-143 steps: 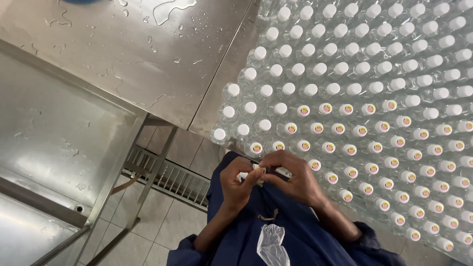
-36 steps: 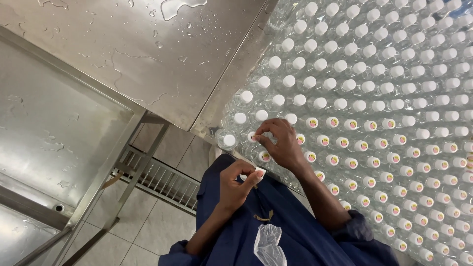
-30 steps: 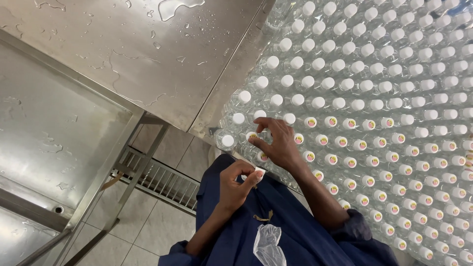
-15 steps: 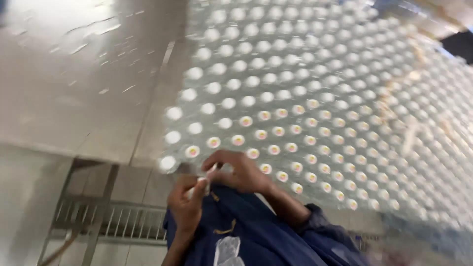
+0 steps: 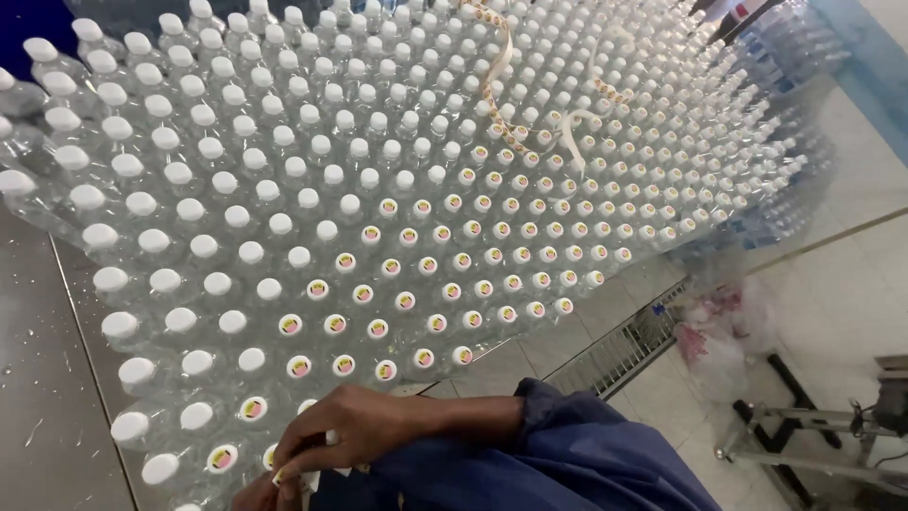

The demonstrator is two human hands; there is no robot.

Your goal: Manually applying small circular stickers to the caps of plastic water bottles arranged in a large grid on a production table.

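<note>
The view has swung right; the right hand point(image 5: 355, 431) now pinches a small white sticker strip point(image 5: 317, 471) near the bottles point(image 5: 284, 227); the left hand point(image 5: 253, 494) grip I cannot tell.

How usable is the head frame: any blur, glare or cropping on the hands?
Head view: sharp on the capped bottles, with no motion smear; far rows shrink with wide-angle perspective. Soft even light, only a mild sheen on the steel table. The right hand is in focus but low in frame; the left hand is cut by the bottom edge, so its grip is unreadable.
</note>
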